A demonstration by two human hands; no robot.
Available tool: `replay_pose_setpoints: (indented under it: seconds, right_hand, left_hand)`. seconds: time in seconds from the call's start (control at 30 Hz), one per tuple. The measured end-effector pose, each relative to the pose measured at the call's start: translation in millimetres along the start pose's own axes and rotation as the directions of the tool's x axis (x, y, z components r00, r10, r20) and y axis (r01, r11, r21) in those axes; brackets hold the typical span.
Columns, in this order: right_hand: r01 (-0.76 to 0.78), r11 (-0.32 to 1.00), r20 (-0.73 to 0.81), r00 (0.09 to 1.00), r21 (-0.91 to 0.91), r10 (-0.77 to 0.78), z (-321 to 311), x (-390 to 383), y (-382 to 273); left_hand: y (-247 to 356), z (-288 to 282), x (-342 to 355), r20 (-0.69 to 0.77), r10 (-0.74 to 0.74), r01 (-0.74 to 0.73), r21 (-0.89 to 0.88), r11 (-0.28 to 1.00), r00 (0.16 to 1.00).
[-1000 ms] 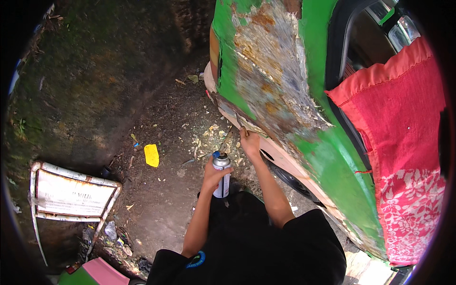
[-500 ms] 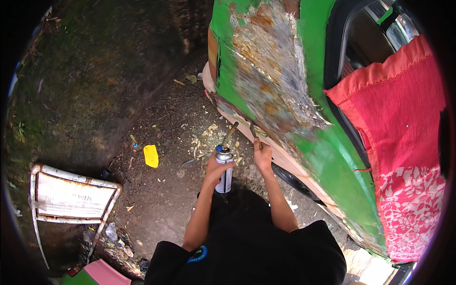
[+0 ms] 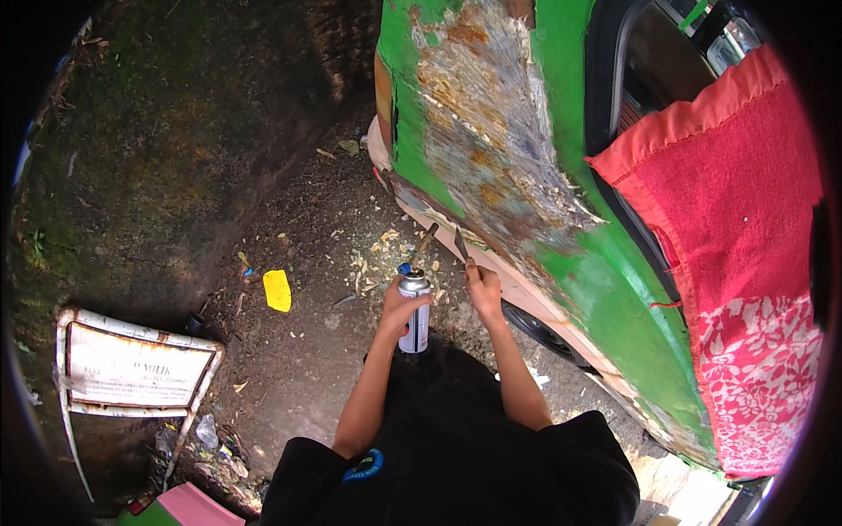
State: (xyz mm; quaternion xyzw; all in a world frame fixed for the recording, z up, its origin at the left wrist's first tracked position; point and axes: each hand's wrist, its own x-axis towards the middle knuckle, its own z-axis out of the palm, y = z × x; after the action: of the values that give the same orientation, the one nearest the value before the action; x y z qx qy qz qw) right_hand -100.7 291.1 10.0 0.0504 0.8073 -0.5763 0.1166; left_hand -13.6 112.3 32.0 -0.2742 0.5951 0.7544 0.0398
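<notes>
My left hand (image 3: 399,311) is closed around a silver-and-white gas canister (image 3: 414,329), topped by a torch head with a blue knob (image 3: 405,267) and a metal nozzle (image 3: 428,235) angled up toward the car. My right hand (image 3: 482,289) grips a scraper (image 3: 461,245), its blade pointing up near the lower edge of the green car body (image 3: 574,289). Above it, a large rough patch (image 3: 482,114) shows rust, bare grey surface and flaking filler. Below, a pale pink lower panel (image 3: 517,280) runs along the side.
A dark mossy wall (image 3: 132,158) stands left. A rusty white metal sign (image 3: 136,373) sits lower left, near litter and a pink-and-green panel (image 3: 193,508). The ground (image 3: 307,368) has flakes and a yellow scrap (image 3: 276,289). A red cloth (image 3: 728,219) drapes over the car window.
My right hand and the scraper have moved down and to the right from a second ago. My left hand and canister have shifted slightly right and up, with the nozzle higher.
</notes>
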Motion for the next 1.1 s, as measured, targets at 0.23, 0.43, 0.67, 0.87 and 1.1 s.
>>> replay_pose_setpoints:
  seconds: [0.23,0.43,0.67,0.87,1.1]
  right_hand:
    - [-0.078,0.992,0.046,0.996,0.096,0.074,-3.1,-9.1,-19.5]
    - [-0.115,0.987,0.064,0.992,0.109,0.109,-5.8,-8.2,-20.2]
    - [-0.159,0.981,0.085,0.985,0.114,0.150,-7.6,-10.6,-24.6]
    - [-0.119,0.990,0.059,0.992,0.070,0.115,-6.2,-3.8,-13.7]
    - [-0.159,0.982,0.090,0.985,0.101,0.151,-5.9,-2.8,-20.3]
  left_hand:
    - [-1.7,0.5,0.7,0.001,0.008,-0.008,0.012,1.000,1.000]
    - [-3.0,0.9,4.3,0.012,-0.006,0.006,0.004,1.000,1.000]
    - [-7.0,-1.7,7.9,-0.013,-0.013,0.013,-0.013,1.000,1.000]
    - [-8.6,-1.2,10.5,-0.011,-0.007,0.006,-0.020,1.000,1.000]
    - [-10.0,-1.8,12.0,-0.013,0.005,-0.005,-0.013,1.000,1.000]
